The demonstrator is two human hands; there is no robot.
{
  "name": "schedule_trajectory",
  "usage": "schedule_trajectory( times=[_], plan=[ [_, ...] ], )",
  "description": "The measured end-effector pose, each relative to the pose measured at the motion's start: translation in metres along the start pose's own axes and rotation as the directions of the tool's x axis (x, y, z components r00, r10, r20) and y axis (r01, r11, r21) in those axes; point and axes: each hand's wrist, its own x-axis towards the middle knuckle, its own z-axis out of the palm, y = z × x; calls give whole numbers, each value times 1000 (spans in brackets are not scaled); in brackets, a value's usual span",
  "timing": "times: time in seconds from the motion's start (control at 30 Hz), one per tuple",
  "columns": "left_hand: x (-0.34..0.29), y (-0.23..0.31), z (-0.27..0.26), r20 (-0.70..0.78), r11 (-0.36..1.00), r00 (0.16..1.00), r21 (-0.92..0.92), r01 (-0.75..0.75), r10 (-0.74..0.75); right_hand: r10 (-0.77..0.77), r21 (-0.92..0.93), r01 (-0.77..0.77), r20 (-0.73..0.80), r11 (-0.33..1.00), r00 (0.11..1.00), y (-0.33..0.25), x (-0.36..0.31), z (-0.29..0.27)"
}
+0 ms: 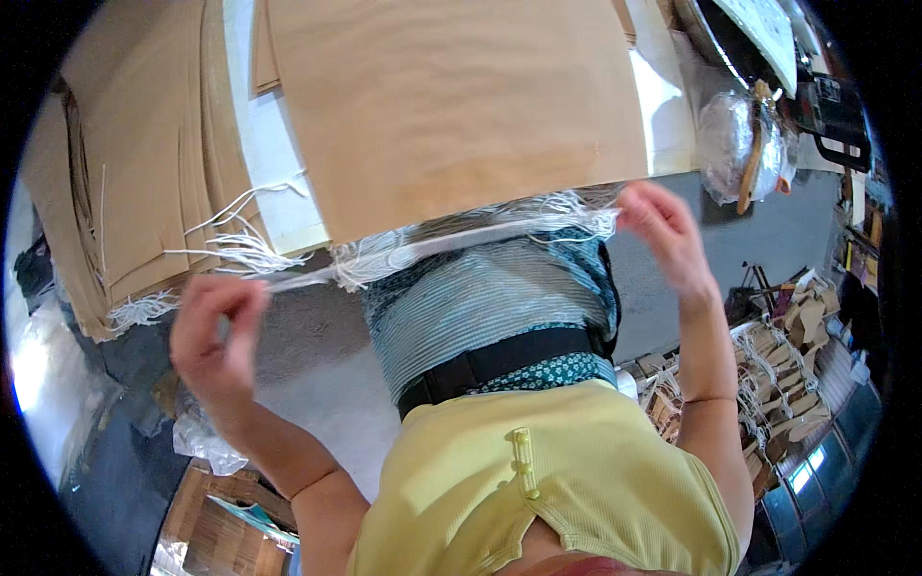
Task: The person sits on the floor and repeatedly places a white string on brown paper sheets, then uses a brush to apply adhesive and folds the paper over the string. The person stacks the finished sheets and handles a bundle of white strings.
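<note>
A thin white strip (432, 248) is stretched across my front, just below the near edge of a large brown paper sheet (461, 106). At its left end, my left hand (219, 336) pinches it between thumb and fingers. My right hand (663, 235), slightly blurred, is closed at the other end, beside the sheet's right corner. Loose white strings (567, 204) gather along the strip and under the paper edge. Another bunch of white strings (245, 248) spreads over the table edge near my left hand.
Stacked brown paper (144, 144) lies at the left of the table. On the right sit a plastic-wrapped bundle (725, 144), a wooden-handled tool (754, 168) and a black appliance (836, 110). Brown bundles with white cords (788, 374) are piled lower right; a cardboard box (216, 523) stands lower left.
</note>
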Motion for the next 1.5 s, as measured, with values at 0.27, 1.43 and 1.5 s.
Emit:
schedule_trajectory(
  times=[0.27, 1.43, 1.5],
  plan=[
    [15, -56, 46, 48, 945, 998, 326, 18, -36, -642, -915, 172, -115, 366, 758, 3, 31, -58],
    [11, -2, 186, 195, 913, 951, 289, -288, 238, -558, -820, 190, -179, 540, 811, 40, 71, -3],
    [7, -9, 181, 237, 887, 948, 362, -287, 210, -599, -870, 136, -205, 473, 774, 39, 69, -2]
  ],
)
